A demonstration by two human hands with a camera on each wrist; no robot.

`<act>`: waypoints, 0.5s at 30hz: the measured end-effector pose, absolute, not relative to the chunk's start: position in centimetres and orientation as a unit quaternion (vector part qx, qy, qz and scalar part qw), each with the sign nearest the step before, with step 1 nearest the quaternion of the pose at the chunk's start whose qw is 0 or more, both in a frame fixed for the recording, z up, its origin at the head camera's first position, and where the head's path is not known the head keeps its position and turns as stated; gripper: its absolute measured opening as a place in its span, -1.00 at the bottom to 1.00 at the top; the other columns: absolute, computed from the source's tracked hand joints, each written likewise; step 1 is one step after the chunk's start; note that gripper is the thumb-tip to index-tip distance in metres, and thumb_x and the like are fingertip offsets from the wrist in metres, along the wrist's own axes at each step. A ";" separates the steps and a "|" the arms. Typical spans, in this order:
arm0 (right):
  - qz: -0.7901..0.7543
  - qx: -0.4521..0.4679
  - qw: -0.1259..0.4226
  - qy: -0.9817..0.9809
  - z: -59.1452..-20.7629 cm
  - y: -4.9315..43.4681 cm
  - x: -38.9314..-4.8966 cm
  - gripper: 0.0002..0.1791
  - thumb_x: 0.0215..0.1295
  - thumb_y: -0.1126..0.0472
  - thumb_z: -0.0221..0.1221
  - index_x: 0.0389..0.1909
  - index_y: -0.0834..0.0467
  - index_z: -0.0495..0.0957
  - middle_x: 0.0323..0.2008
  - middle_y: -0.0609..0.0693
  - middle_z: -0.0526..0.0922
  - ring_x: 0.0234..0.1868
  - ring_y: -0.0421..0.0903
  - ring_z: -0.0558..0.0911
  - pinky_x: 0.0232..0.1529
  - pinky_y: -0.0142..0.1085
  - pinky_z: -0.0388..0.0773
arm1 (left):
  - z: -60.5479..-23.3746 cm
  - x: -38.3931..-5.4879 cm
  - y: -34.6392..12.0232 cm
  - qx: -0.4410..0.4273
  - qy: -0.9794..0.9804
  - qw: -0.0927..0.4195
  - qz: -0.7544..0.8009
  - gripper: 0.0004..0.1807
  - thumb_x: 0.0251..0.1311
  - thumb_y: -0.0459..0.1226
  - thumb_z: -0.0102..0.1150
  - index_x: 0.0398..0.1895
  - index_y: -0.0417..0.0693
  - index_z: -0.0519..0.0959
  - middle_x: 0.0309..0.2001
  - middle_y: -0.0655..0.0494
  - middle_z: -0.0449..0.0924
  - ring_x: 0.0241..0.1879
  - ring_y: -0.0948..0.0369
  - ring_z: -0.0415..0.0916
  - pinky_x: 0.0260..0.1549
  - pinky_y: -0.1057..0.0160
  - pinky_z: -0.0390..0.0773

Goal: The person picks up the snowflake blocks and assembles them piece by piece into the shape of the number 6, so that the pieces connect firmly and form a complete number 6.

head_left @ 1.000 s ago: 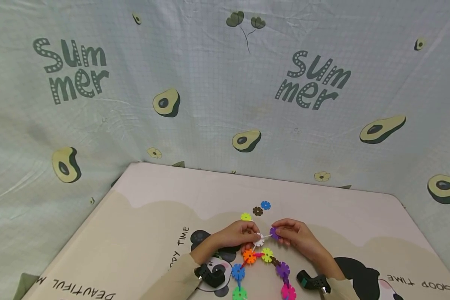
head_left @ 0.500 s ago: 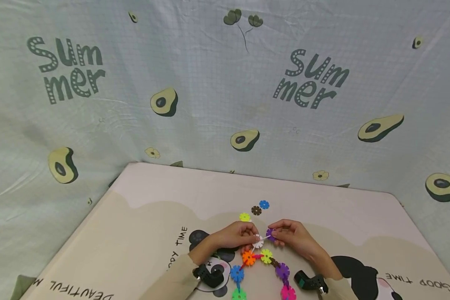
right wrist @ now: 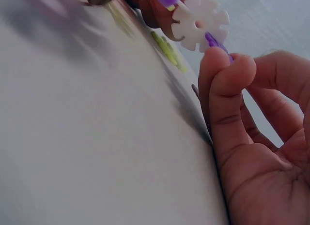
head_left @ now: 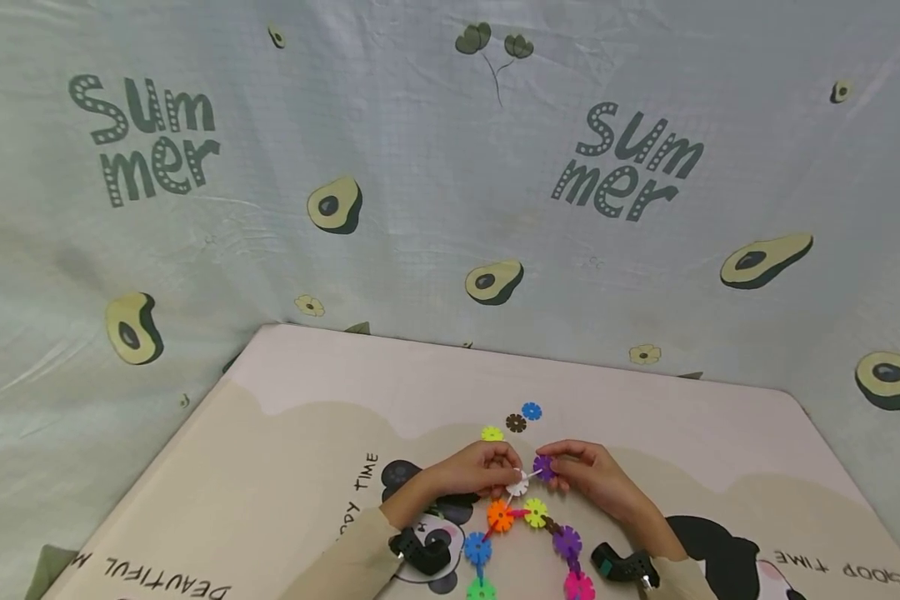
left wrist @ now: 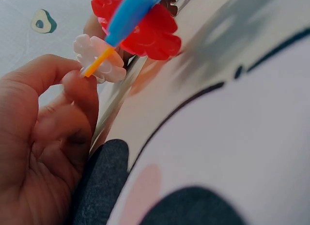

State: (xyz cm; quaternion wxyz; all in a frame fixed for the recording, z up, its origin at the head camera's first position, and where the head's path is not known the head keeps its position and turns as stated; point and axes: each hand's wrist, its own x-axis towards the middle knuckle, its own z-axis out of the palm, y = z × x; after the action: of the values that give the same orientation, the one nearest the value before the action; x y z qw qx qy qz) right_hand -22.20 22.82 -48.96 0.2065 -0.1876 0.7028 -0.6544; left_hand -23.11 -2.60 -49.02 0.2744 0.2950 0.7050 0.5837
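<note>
On the table point(head_left: 292, 450), a chain of snowflake discs point(head_left: 500, 516) arches between the forearms point(head_left: 348, 560), nearer than the left hand point(head_left: 482, 468) and right hand point(head_left: 589, 471). Three loose discs point(head_left: 516, 423) lie beyond the hands; behind the table hangs a fabric backdrop point(head_left: 420, 150).

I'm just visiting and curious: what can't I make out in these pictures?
- Head view: the lower parts of the green disc and the pink disc, cut off by the bottom edge.
- Head view: part of the white disc, hidden by the left hand.
- Right wrist view: much of the purple disc, covered by the right hand.
</note>
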 end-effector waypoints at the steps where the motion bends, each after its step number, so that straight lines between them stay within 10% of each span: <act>1: -0.653 -0.188 0.210 0.703 -48.9 22.8 -22.2 -0.62 0.42 0.29 0.08 0.11 0.51 0.44 -0.35 -0.09 0.67 -0.43 -0.27 0.57 -0.35 -0.44 0.54 | -49.0 -23.1 -2.6 0.297 0.708 0.268 0.581 -0.82 0.35 -0.35 0.06 -0.14 -0.36 0.48 -0.56 0.20 0.43 -0.68 0.36 0.27 -0.63 0.45 0.33; 15: -0.638 -0.212 0.250 0.696 -48.8 22.3 -22.5 -0.63 0.40 0.31 0.11 0.10 0.49 0.45 -0.28 -0.08 0.68 -0.40 -0.26 0.59 -0.29 -0.43 0.58 | -48.8 -22.9 -2.6 0.297 0.735 0.242 0.560 -0.80 0.36 -0.32 0.07 -0.16 -0.33 0.55 -0.50 0.22 0.40 -0.62 0.37 0.25 -0.57 0.45 0.30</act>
State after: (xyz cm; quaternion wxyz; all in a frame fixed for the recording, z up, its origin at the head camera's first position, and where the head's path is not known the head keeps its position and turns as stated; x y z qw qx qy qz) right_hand -22.53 22.29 -48.76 0.2505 -0.2115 0.6965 -0.6383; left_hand -22.86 -2.61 -48.76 0.2418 0.2969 0.7350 0.5596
